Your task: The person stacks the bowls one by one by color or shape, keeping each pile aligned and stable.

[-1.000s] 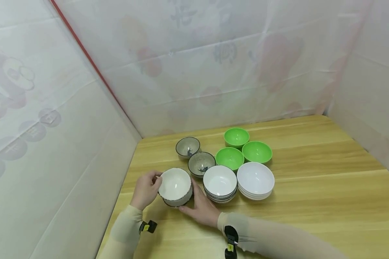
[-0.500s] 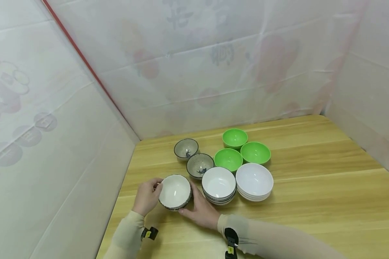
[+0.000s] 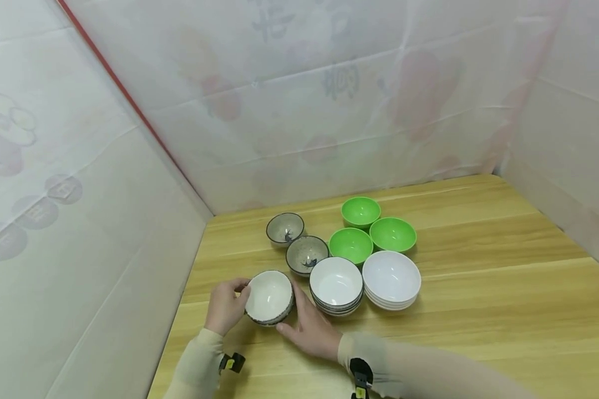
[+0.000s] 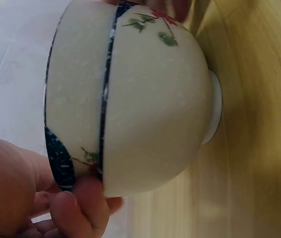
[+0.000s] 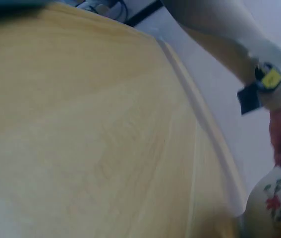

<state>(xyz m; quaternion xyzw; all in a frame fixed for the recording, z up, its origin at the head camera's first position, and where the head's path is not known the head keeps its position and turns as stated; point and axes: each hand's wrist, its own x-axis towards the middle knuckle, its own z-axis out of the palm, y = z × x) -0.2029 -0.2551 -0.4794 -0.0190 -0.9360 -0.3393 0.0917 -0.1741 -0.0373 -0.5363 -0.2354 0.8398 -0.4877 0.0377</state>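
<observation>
Two cream bowls sit nested near the table's left side; the upper bowl shows a white inside and dark speckled rim. The lower bowl has a red and green flower print, its foot at the wood. My left hand pinches the upper bowl's rim from the left, thumb and fingers by the dark patch in the left wrist view. My right hand cups the pair from the right, thumb in front and fingers along the far side. Fingers of it show at the top edge of the left wrist view.
Two grey bowls stand behind. A stack of dark-rimmed white bowls is close to my right hand, beside a stack of plain white bowls. Three green bowls stand farther back. A white sheet wall borders the table's left edge.
The upper bowl has come down into the lower one, so less of its side shows in the head view. Both hands have stayed on the bowls, and the view has shifted slightly.
</observation>
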